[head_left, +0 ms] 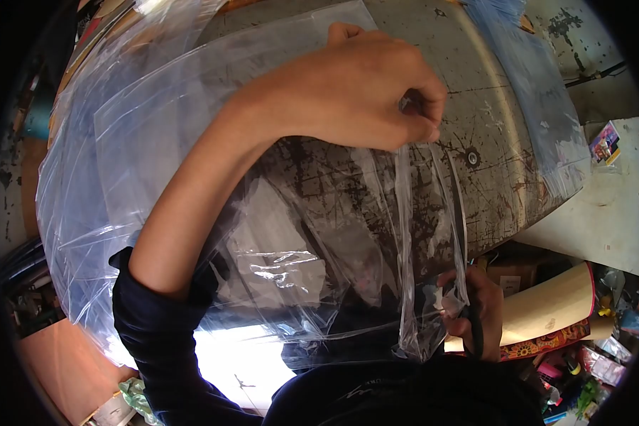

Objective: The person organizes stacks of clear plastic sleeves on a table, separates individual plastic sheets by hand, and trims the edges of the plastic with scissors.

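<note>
A worn grey-brown tabletop, scratched and darkly stained with a round bolt head set in it, curves across the middle of a cluttered workspace. Wide, glossy sheets of clear plastic cover its left side, overlapping and creased, and a bluish stack of clear plastic film lies along its far right. Beyond the right edge, a pale board carries a small colourful printed packet.

The left hand reaches in from the left over the table, wrist bent, fingers curled, with thumb and fingertips closed in a pinch on a long, crumpled strip of transparent plastic film. The strip runs from that pinch toward the near side, above the right part of the table, ending close to the person's dark top.

The right hand is at the near right, fingers bent beside the strip's lower part, with a dark curved object against them; how tightly they close cannot be told. Just right of it lie a rolled cream sheet with a red edge and a red-and-orange patterned cloth.
</note>
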Available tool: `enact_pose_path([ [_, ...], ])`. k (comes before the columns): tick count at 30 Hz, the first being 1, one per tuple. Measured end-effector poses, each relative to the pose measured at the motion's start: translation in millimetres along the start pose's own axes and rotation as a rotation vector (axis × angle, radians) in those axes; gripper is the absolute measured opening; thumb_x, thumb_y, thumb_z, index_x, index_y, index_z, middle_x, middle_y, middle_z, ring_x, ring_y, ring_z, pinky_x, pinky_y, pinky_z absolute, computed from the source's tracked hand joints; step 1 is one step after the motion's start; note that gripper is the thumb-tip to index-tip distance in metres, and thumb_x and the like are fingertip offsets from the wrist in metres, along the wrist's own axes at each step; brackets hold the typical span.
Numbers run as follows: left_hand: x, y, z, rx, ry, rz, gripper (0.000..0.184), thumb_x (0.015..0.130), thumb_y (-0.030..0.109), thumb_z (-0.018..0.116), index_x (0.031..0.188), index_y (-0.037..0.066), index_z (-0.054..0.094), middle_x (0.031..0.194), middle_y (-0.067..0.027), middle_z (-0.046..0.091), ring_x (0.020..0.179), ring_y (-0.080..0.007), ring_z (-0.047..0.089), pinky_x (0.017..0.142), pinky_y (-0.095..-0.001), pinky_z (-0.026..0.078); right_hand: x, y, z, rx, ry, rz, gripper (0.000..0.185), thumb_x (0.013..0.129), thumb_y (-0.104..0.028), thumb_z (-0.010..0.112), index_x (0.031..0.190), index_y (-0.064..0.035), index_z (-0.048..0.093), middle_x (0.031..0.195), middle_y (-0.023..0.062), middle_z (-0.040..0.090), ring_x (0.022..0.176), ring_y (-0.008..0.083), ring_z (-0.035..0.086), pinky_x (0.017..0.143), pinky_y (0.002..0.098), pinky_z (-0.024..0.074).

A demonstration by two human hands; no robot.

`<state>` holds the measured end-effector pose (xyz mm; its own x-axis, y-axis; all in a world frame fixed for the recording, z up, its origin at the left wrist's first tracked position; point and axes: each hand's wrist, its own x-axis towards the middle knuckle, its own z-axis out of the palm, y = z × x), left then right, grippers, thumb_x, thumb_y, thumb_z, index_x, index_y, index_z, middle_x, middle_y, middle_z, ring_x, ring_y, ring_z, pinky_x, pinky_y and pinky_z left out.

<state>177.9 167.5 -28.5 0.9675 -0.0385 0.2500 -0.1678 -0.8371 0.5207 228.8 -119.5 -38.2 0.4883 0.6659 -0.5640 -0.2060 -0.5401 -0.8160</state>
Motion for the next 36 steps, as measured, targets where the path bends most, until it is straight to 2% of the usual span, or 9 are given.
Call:
enact_pose_path([
  [7, 0, 1, -1, -0.007, -0.002, -0.008, 0.011, 0.078, 0.017, 0.066, 0.071, 0.009, 0.062, 0.067, 0.0023, 0.057, 0.073, -0.0121, 0.051, 0.078, -0.0348, 0.032, 0, 7, -4, -0.069, 0.001, -0.02, 0.081, 0.046, -0.055, 0.083, 0.098, -0.0005, 0.054, 0.068, -0.0039, 0.05, 0.061, 0.003, 0.046, 0.054, 0.0176, 0.0351],
  [10, 0, -1, 1, -0.013, 0.026, 0.011, 0.011, 0.077, 0.016, 0.066, 0.071, 0.008, 0.062, 0.067, 0.0009, 0.058, 0.072, -0.013, 0.052, 0.076, -0.0337, 0.036, -1, 4, -2, -0.075, 0.029, -0.034, 0.079, 0.046, -0.051, 0.085, 0.099, -0.0001, 0.054, 0.069, -0.0037, 0.051, 0.061, 0.0028, 0.046, 0.055, 0.0178, 0.0366],
  [15, 2, -1, 2, -0.118, 0.079, 0.082, 0.01, 0.074, 0.012, 0.068, 0.071, 0.004, 0.063, 0.067, -0.0043, 0.06, 0.067, -0.0155, 0.056, 0.064, -0.0308, 0.045, -4, -2, -2, -0.066, 0.022, -0.026, 0.079, 0.047, -0.046, 0.087, 0.101, 0.0002, 0.053, 0.071, -0.0027, 0.053, 0.064, 0.003, 0.048, 0.057, 0.0186, 0.0399],
  [18, 3, 0, 1, -0.141, 0.054, 0.073, 0.01, 0.074, 0.012, 0.068, 0.071, 0.003, 0.063, 0.067, -0.0046, 0.06, 0.066, -0.0151, 0.057, 0.064, -0.0303, 0.046, -5, 1, -1, -0.014, 0.03, -0.047, 0.08, 0.047, -0.047, 0.087, 0.101, 0.0001, 0.053, 0.073, -0.0024, 0.054, 0.066, 0.0034, 0.048, 0.058, 0.0185, 0.0401],
  [26, 3, 0, 2, -0.152, 0.058, 0.088, 0.011, 0.074, 0.012, 0.068, 0.072, 0.003, 0.064, 0.067, -0.0045, 0.061, 0.065, -0.0149, 0.058, 0.063, -0.0298, 0.046, -5, -2, -2, -0.069, 0.019, -0.039, 0.081, 0.046, -0.052, 0.085, 0.099, 0.0, 0.053, 0.069, -0.0039, 0.049, 0.063, 0.0031, 0.044, 0.055, 0.0185, 0.0355],
  [36, 4, 2, 1, -0.165, 0.063, 0.088, 0.013, 0.074, 0.012, 0.068, 0.069, 0.001, 0.062, 0.063, -0.0061, 0.06, 0.062, -0.0156, 0.058, 0.062, -0.0301, 0.047, -7, -6, 0, -0.083, 0.065, -0.043, 0.088, 0.043, -0.059, 0.083, 0.099, 0.0021, 0.053, 0.069, -0.0026, 0.051, 0.063, 0.003, 0.047, 0.054, 0.0166, 0.0373],
])
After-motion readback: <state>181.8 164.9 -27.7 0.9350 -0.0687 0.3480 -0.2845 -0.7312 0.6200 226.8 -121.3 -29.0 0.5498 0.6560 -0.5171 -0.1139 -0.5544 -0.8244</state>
